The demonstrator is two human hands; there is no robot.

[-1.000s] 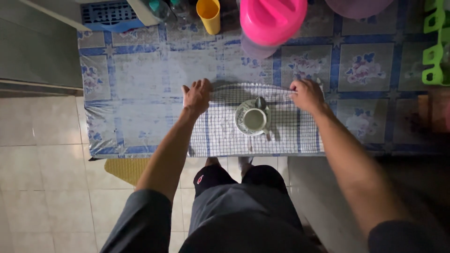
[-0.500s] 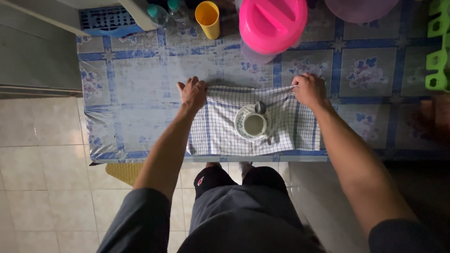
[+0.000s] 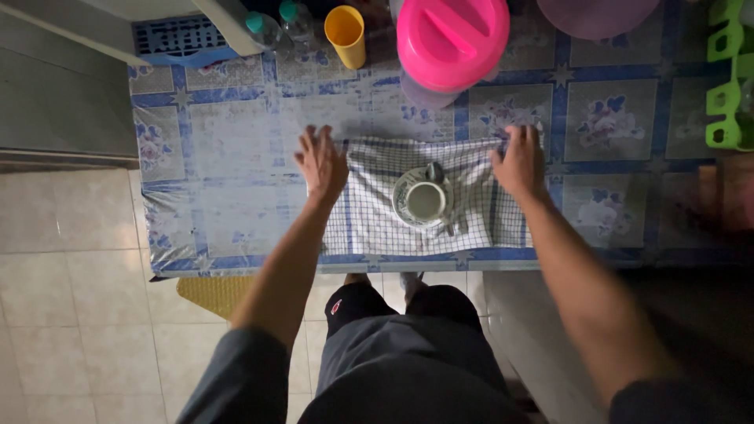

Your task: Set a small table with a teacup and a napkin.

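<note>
A white cloth with a blue check (image 3: 377, 216) lies on the table (image 3: 236, 133), which has a blue floral plastic cover. A cup on a saucer (image 3: 424, 199) with a spoon stands in the cloth's middle. My left hand (image 3: 320, 162) lies flat on the cloth's far left corner, fingers spread. My right hand (image 3: 520, 161) presses flat on the far right corner. Neither hand grips anything.
Behind the cloth stand a yellow tumbler (image 3: 345, 34), a pink lidded container (image 3: 452, 39), two bottles (image 3: 273, 25) and a blue basket (image 3: 177, 39). A green rack (image 3: 726, 78) is at the right edge. A tiled floor (image 3: 71, 314) lies to the left below the table's near edge.
The cloth, with the cup on it, has slid away from the table's near edge. Both hands have let go of its far corners and now lie flat on them.
</note>
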